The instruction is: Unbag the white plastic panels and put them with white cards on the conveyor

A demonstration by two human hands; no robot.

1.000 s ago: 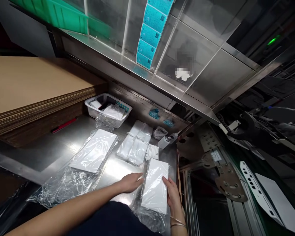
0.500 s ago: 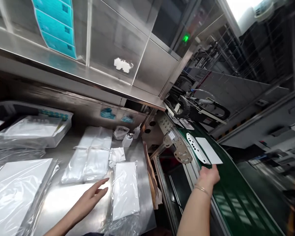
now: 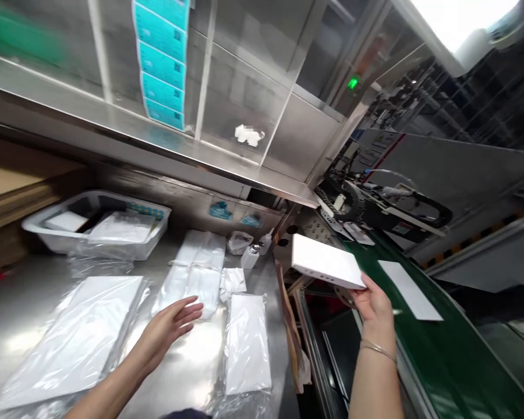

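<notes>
Two hands working: left hand (image 3: 168, 331), lower left of centre, fingers spread above the table (image 3: 179, 364); right hand (image 3: 373, 299), right of centre, pinching one white panel (image 3: 327, 259) by its corner. Two wrapped packs, lower left (image 3: 78, 334) and lower centre (image 3: 248, 343); one white strip (image 3: 410, 291) on the green belt (image 3: 445, 361), right; one bin (image 3: 151, 250), left.

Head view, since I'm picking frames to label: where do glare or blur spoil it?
Head view: the white lamp is blown out, top right; bright reflections cover parts of the grey steel tabletop and streak the clear plastic bag near its right edge; the green patch, top left, is blurred; beyond the green conveyor belt, lower right looks dark.
</notes>
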